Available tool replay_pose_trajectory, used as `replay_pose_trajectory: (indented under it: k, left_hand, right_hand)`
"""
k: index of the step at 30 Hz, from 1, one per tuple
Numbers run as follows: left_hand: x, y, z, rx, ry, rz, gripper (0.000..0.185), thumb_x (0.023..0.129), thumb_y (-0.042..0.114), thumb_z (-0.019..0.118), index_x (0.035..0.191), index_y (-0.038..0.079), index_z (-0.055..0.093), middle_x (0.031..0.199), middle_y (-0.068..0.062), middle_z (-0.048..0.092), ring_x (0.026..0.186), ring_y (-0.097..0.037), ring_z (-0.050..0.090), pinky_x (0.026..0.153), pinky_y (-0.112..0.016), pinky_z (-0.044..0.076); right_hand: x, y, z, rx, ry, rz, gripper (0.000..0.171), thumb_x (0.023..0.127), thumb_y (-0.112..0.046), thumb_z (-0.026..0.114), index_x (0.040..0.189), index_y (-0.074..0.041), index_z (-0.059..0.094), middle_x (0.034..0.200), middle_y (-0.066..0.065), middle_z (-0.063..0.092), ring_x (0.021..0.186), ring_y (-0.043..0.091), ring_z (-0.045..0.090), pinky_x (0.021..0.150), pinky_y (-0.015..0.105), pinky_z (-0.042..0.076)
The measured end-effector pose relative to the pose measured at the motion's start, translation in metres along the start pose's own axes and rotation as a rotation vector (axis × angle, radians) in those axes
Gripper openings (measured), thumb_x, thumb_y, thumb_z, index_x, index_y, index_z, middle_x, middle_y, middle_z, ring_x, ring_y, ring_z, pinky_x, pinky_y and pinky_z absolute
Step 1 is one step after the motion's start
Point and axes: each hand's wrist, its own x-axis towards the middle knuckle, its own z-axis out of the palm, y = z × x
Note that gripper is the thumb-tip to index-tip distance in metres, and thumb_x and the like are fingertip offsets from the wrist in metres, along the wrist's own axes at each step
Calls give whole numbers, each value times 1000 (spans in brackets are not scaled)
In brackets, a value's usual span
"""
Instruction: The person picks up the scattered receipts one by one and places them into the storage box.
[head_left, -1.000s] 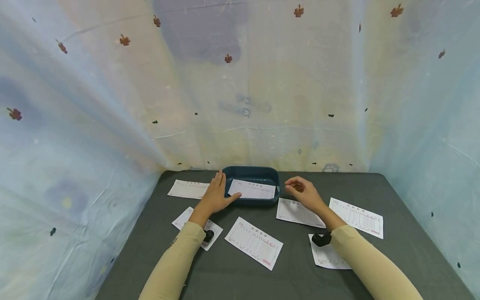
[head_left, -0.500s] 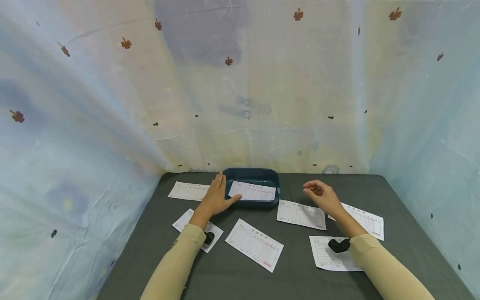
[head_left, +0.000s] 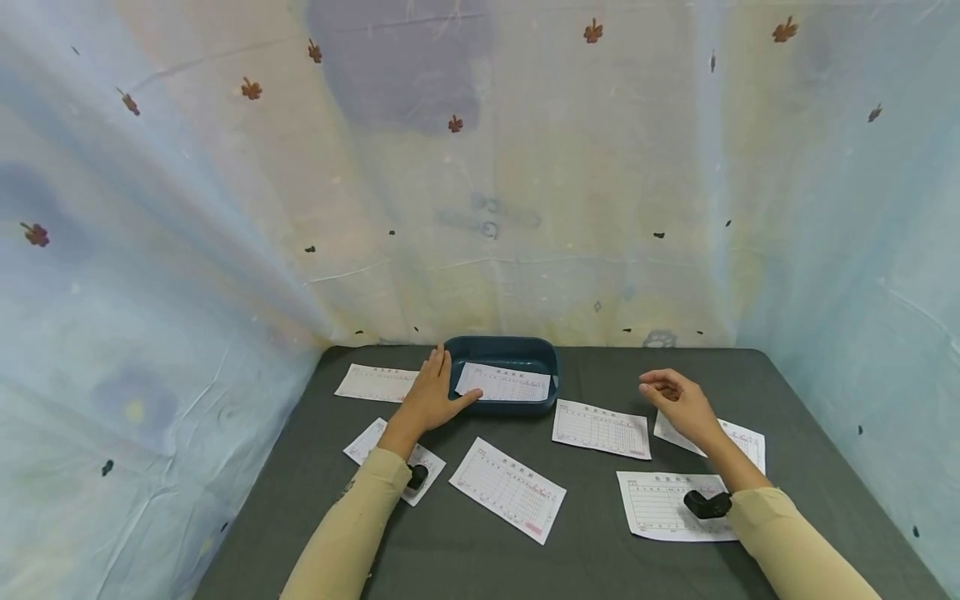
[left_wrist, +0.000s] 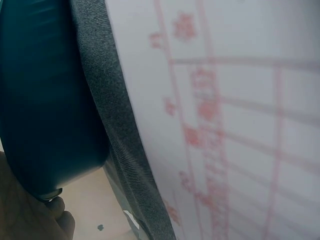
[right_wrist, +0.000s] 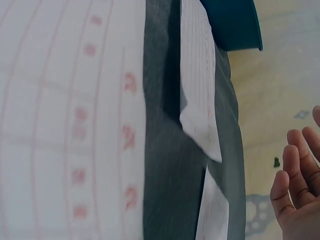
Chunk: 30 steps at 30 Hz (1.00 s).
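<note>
A dark teal plastic tray (head_left: 555,392) stands at the back of the table, with one printed form slip (head_left: 502,382) inside. My left hand (head_left: 430,397) lies against the tray's left side, fingers straight and thumb spread over the front rim. To the right, my right hand (head_left: 681,407) hovers with loosely bent fingers and holds nothing. Just beneath it is a form slip (head_left: 746,442), partly hidden by the hand and wrist. The right wrist view shows these fingers (right_wrist: 295,175) apart, and a near slip (right_wrist: 70,120) fills its left side.
More slips lie on the dark grey cloth (head_left: 480,567): one at back left (head_left: 375,382), one under the left wrist (head_left: 365,439), a middle slip (head_left: 508,490), one right of the tray (head_left: 600,428) and one at front right (head_left: 660,504). A patterned curtain (head_left: 525,208) encloses the table.
My right hand has moved right, away from beside the tray, to above the far-right slip. The left hand stays at the tray's left side.
</note>
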Motion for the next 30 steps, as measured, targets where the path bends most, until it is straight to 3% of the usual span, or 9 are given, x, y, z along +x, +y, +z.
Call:
replay_pose_trajectory:
  k: [11, 20, 30]
  left_hand:
    - [3, -5, 5, 8, -12, 6, 122, 96, 85, 47, 170, -4, 7, 179, -21, -1, 166, -40, 4, 134, -54, 12]
    - [1, -1, 1, 19, 5, 24, 117, 99, 77, 54, 169, -6, 11, 179, -23, 3, 166, -39, 5, 134, -51, 11]
    - [2, -1, 1, 19, 3, 10, 116, 100, 76, 54, 169, -5, 9, 179, -23, 3, 166, -40, 6, 134, -54, 14]
  right_hand:
    - [-20, 22, -23, -47, 63, 18, 36, 109, -28, 67, 133, -1, 68, 114, 15, 72, 93, -7, 59, 78, 11, 48]
    - [-38, 34, -48, -114, 100, 40, 35, 107, -25, 70, 133, -2, 69, 112, 15, 74, 89, -12, 57, 72, 15, 49]
    - [-53, 48, -65, -187, 101, 68, 38, 106, -28, 72, 132, 0, 70, 105, 11, 73, 83, -8, 55, 66, 23, 46]
